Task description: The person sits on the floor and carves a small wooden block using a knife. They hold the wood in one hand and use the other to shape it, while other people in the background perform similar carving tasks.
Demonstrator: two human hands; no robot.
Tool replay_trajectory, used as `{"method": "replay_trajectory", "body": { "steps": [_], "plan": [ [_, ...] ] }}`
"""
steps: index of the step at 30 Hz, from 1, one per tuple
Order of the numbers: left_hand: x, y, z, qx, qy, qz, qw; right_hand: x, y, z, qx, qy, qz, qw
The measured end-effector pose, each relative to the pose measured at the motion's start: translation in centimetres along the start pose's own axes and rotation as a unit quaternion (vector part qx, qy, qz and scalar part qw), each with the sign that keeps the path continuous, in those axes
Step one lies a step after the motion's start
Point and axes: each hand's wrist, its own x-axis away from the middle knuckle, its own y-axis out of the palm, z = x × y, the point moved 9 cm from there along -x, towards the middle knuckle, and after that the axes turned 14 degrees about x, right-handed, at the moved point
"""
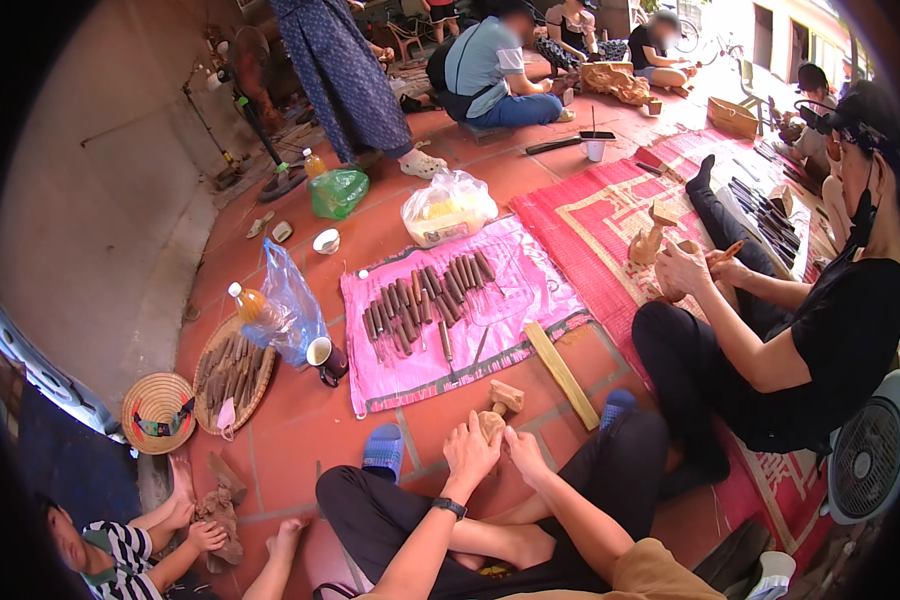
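Two hands meet low in the middle over one small wood block point(490, 425) held just above the tiled floor point(300, 420) — the left hand point(469, 452) curls its fingers around the block's near side, gripping it firmly. The right hand point(523, 455) presses in beside it with fingers bent, though whether it grips a tool I cannot tell. Just beyond, chisels point(425, 300) lie in rows on a pink sheet point(510, 300) — likely for easy reach.

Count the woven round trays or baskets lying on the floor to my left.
2. A conical straw hat-like basket lies near the wall at far left, and a flat woven tray holding dark sticks sits right beside it, next to the blue plastic bag. Others may be hidden.
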Motion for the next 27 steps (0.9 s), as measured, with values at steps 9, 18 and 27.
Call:
{"method": "replay_trajectory", "body": {
  "steps": [9, 18, 27],
  "plan": [
    [-0.1, -0.3, 0.3, 0.003, 0.007, 0.007, 1.0, -1.4, 0.8, 0.0, -0.08, -0.012, -0.021, 0.996],
    [0.0, -0.3, 0.7, 0.005, 0.017, 0.017, 1.0, -1.8, 0.4, 0.4, -0.121, 0.011, -0.043, 0.992],
    [-0.1, 0.2, 0.4, 0.027, 0.004, -0.008, 1.0, -1.8, 0.1, -0.7, -0.145, -0.005, -0.034, 0.989]
  ]
}}
